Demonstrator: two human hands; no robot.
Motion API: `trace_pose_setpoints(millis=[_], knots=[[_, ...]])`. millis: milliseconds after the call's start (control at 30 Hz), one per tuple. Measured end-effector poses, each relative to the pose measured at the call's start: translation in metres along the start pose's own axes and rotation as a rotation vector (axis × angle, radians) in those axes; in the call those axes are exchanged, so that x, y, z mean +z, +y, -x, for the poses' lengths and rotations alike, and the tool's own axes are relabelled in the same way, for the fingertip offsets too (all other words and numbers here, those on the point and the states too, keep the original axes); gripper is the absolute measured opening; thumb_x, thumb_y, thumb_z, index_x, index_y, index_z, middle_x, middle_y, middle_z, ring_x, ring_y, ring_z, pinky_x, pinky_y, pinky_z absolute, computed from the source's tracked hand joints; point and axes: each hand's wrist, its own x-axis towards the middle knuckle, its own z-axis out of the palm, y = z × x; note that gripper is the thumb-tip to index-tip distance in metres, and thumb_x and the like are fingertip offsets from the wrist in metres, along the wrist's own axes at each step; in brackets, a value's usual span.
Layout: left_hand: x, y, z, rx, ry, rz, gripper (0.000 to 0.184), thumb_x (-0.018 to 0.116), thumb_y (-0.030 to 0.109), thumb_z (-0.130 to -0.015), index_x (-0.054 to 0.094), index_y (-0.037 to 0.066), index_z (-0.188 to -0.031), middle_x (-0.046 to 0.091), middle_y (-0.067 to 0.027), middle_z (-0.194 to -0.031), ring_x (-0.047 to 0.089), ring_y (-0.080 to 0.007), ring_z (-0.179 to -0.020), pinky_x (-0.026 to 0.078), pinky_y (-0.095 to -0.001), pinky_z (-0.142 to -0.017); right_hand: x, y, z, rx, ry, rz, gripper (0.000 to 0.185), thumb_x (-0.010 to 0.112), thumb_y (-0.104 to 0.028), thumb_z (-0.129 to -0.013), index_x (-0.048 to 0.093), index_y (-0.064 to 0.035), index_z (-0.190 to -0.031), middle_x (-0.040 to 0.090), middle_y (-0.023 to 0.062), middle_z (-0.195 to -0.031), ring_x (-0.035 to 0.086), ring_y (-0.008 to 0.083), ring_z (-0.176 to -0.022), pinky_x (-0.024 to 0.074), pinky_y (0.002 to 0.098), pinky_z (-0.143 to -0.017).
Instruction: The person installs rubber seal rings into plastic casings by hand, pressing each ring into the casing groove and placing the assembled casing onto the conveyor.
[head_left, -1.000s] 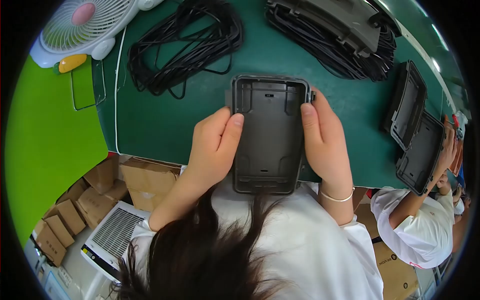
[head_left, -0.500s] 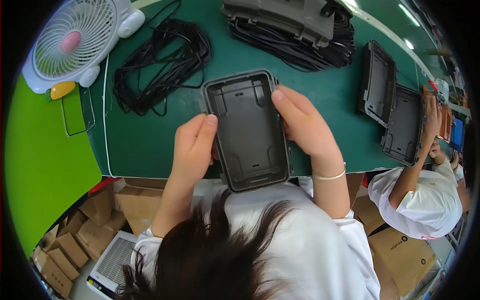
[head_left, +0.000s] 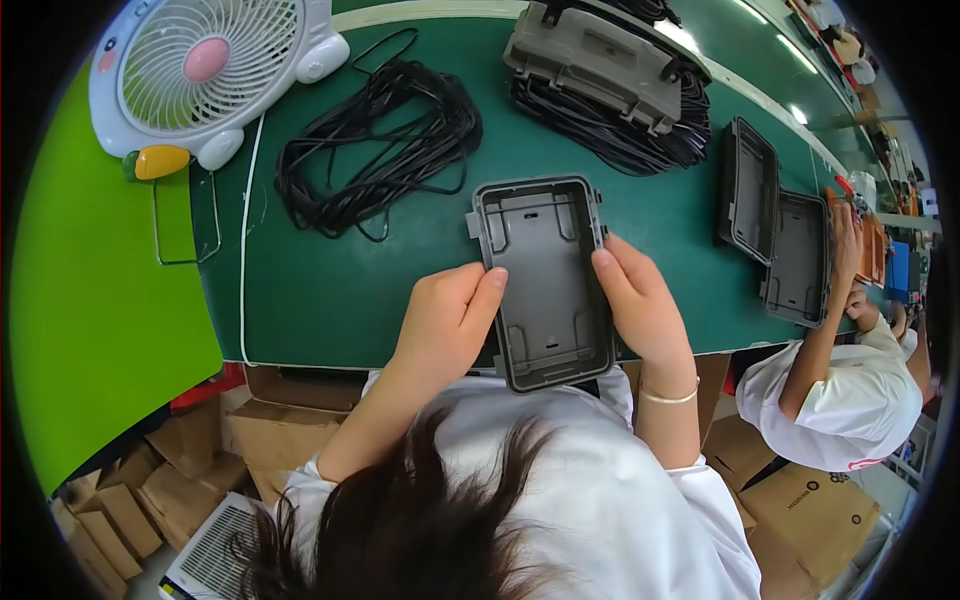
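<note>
Between my two hands is a dark grey plastic box half (head_left: 548, 290), its hollow inside facing up and its latches along the sides. My left hand (head_left: 450, 315) grips the left long edge, thumb on the rim. On the right long edge, my right hand (head_left: 645, 300) holds it the same way, fingers hidden beneath. The box half is held at the front edge of the green table (head_left: 330, 290), close to my body. Beyond it lies a coil of black cable (head_left: 385, 145).
Grey boxes (head_left: 595, 65) rest on more black cable at the back. An open box (head_left: 750, 190) lies to the right, near a co-worker's hand (head_left: 845, 245). A white fan (head_left: 210, 70) stands at the left. Cardboard boxes (head_left: 285, 435) are under the table.
The box half now appears farther right and more upright in view, still in both hands. The fan and cable have shifted right and down in view, as my head has turned.
</note>
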Motion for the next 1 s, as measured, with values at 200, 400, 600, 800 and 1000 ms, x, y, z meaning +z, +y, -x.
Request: trace_pose_setpoints(millis=[200, 400, 600, 800, 1000], knots=[[0.001, 0.0, -0.001, 0.009, 0.005, 0.036, 0.039, 0.051, 0.022, -0.095, 0.043, -0.002, -0.065, 0.044, -0.0164, -0.057, 0.041, -0.0299, -0.049, 0.033, -0.0394, -0.049, -0.009, 0.011, -0.007, 0.039, -0.042, 0.064, 0.022, 0.049, -0.018, -0.097, 0.055, 0.0005, -0.086, 0.046, -0.0013, -0.066, 0.036, 0.0079, -0.063, 0.0359, 0.0238, -0.057], [-0.005, 0.018, 0.005, -0.079, -0.044, 0.142, 0.036, 0.049, 0.02, -0.095, 0.044, -0.001, -0.066, 0.043, -0.0163, -0.058, 0.043, -0.0314, -0.051, 0.035, -0.0415, -0.051, -0.034, 0.013, -0.002, 0.293, -0.241, -0.56, 0.027, 0.05, -0.021, -0.097, 0.056, 0.0032, -0.108, 0.051, -0.0009, -0.069, 0.045, 0.0046, -0.067, 0.0392, 0.0221, -0.06], [-0.003, 0.007, 0.016, 0.032, -0.102, -0.082, 0.034, 0.047, 0.018, -0.095, 0.044, -0.001, -0.066, 0.042, -0.0168, -0.058, 0.043, -0.0323, -0.052, 0.035, -0.0414, -0.051, -0.014, 0.006, 0.008, 0.126, -0.141, -0.05, 0.034, 0.045, -0.014, -0.098, 0.051, 0.0085, -0.123, 0.063, 0.0084, -0.097, 0.055, 0.0111, -0.088, 0.0455, 0.025, -0.081], [-0.009, 0.008, 0.009, -0.02, -0.124, 0.028, 0.034, 0.046, 0.017, -0.094, 0.044, -0.001, -0.066, 0.042, -0.0158, -0.057, 0.042, -0.0313, -0.051, 0.033, -0.039, -0.05, -0.031, 0.02, 0.002, 0.258, -0.197, -0.353, 0.034, 0.045, -0.013, -0.097, 0.052, 0.0087, -0.122, 0.061, 0.0048, -0.089, 0.052, 0.0078, -0.082, 0.0443, 0.0211, -0.075], [-0.004, 0.003, 0.019, 0.093, -0.025, 0.034, 0.031, 0.047, 0.013, -0.093, 0.041, -0.001, -0.066, 0.04, -0.0139, -0.057, 0.038, -0.0282, -0.049, 0.031, -0.038, -0.048, -0.021, 0.01, 0.014, 0.158, -0.192, -0.366, 0.033, 0.05, -0.01, -0.095, 0.052, 0.0089, -0.122, 0.06, 0.0001, -0.087, 0.048, 0.0029, -0.077, 0.0416, 0.0176, -0.069]])
